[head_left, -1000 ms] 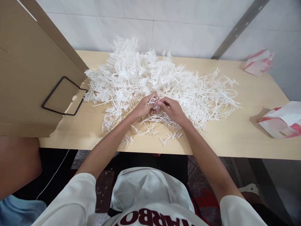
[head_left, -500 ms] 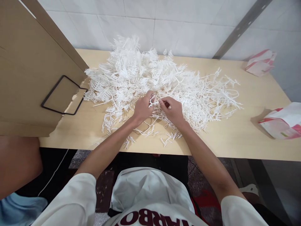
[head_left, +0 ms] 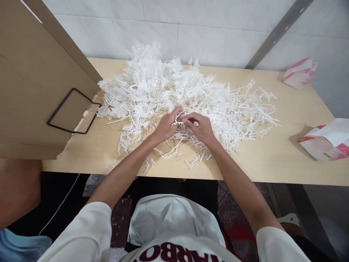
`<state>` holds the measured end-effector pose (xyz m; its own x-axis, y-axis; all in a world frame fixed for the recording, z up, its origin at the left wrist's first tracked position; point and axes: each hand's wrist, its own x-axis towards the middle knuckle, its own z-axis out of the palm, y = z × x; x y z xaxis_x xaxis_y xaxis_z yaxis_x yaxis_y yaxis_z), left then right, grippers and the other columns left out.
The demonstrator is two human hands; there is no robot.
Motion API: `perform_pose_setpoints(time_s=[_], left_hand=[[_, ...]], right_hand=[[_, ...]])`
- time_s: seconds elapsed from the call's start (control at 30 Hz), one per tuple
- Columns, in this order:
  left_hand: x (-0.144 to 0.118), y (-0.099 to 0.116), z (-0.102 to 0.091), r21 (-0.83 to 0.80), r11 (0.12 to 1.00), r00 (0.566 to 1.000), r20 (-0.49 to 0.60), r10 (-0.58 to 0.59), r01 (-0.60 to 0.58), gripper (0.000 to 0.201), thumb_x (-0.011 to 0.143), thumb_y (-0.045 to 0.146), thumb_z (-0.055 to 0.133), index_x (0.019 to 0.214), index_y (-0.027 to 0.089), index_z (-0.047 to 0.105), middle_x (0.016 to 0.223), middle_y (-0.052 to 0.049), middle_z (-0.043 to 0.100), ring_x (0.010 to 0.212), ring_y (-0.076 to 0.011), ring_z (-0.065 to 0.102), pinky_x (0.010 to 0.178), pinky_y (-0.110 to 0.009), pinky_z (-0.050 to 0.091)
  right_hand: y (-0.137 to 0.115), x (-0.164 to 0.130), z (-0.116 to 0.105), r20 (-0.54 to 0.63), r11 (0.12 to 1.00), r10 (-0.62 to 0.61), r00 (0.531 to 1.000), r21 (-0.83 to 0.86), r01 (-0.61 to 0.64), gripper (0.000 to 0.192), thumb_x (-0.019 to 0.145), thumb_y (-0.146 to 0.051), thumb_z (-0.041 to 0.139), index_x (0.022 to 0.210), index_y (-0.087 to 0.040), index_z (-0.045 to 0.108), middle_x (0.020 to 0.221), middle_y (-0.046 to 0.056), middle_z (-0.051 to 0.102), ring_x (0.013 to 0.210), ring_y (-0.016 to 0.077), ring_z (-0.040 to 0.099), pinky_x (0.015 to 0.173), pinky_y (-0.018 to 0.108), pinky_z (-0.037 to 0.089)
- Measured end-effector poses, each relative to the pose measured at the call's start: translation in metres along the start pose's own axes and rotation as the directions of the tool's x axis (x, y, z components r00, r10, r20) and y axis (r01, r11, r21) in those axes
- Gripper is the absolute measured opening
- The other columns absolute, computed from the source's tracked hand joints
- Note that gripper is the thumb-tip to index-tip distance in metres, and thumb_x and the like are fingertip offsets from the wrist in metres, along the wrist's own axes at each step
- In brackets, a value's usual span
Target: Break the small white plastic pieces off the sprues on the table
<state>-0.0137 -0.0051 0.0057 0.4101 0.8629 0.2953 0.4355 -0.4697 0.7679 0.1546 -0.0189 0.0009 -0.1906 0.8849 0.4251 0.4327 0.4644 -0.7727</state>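
A big heap of white branched plastic pieces [head_left: 174, 91] covers the middle of a pale wooden table [head_left: 275, 160]. Over its near edge my left hand [head_left: 165, 127] and my right hand [head_left: 200, 127] meet, fingertips together. Both pinch one small white plastic piece [head_left: 178, 118] between them. Loose short bits [head_left: 197, 158] lie on the table just in front of my hands.
A large cardboard box [head_left: 35, 80] with a black-outlined window stands at the left edge. Two white-and-red paper bags lie at the right, one near [head_left: 325, 140], one far [head_left: 298, 72]. A white tiled wall backs the table. Another person's arm [head_left: 16, 189] shows at lower left.
My hands stay at the heap's near edge. The fingers have shifted slightly on the small piece, drawing closer together than half a second ago.
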Motion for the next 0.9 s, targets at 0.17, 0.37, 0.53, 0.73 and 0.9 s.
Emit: perform_pose_setpoints(time_s=[0.17,0.37,0.53,0.73,0.9], left_hand=[[0.000,0.002,0.000,0.291,0.957,1.000,0.004,-0.020,0.018,0.028,0.071,0.010,0.051,0.096,0.023,0.054,0.075,0.002,0.062,0.064,-0.0140,0.052,0.060,-0.025,0.031],[-0.004,0.006,0.006,0.398,0.915,0.998,-0.045,-0.048,0.062,0.037,0.064,0.006,0.053,0.097,0.023,0.051,0.073,0.002,0.062,0.063,-0.0141,0.053,0.058,-0.026,0.027],[-0.005,0.014,0.010,0.350,0.925,0.987,-0.117,-0.110,0.145,0.030,0.070,0.008,0.052,0.096,0.022,0.048,0.070,0.002,0.058,0.060,-0.0140,0.051,0.057,-0.026,0.027],[-0.006,0.014,0.014,0.186,0.977,0.975,-0.211,-0.068,0.109,0.012,0.082,0.018,0.052,0.092,0.022,0.046,0.071,0.001,0.058,0.057,-0.0123,0.050,0.056,-0.026,0.032],[-0.003,0.002,0.014,-0.057,0.997,0.966,-0.257,0.031,-0.048,0.010,0.093,0.032,0.046,0.096,0.023,0.045,0.076,0.001,0.059,0.056,-0.0085,0.051,0.056,-0.023,0.040]], right_hand=[[0.005,0.000,-0.003,0.125,0.947,-0.140,0.982,-0.274,0.169,0.018,0.091,-0.034,0.053,0.082,-0.022,0.064,0.074,0.001,0.064,0.062,0.0126,0.051,0.060,0.027,0.039],[0.005,-0.004,0.005,0.122,0.830,-0.287,0.950,-0.464,0.310,0.008,0.083,-0.015,0.054,0.079,-0.021,0.058,0.073,0.001,0.060,0.066,0.0132,0.050,0.059,0.026,0.035],[0.006,-0.006,0.011,0.007,0.740,-0.455,0.890,-0.553,0.383,0.019,0.085,-0.012,0.049,0.069,-0.022,0.053,0.063,0.000,0.056,0.062,0.0135,0.048,0.059,0.027,0.035],[0.003,-0.007,0.011,-0.051,0.630,-0.603,0.796,-0.643,0.436,0.030,0.089,-0.018,0.051,0.060,-0.023,0.045,0.054,-0.001,0.047,0.057,0.0136,0.041,0.058,0.031,0.033],[-0.004,-0.009,0.016,-0.228,0.899,-0.341,0.912,-0.363,0.246,0.017,0.091,-0.028,0.053,0.075,-0.022,0.058,0.067,-0.001,0.058,0.062,0.0120,0.051,0.060,0.028,0.041]])
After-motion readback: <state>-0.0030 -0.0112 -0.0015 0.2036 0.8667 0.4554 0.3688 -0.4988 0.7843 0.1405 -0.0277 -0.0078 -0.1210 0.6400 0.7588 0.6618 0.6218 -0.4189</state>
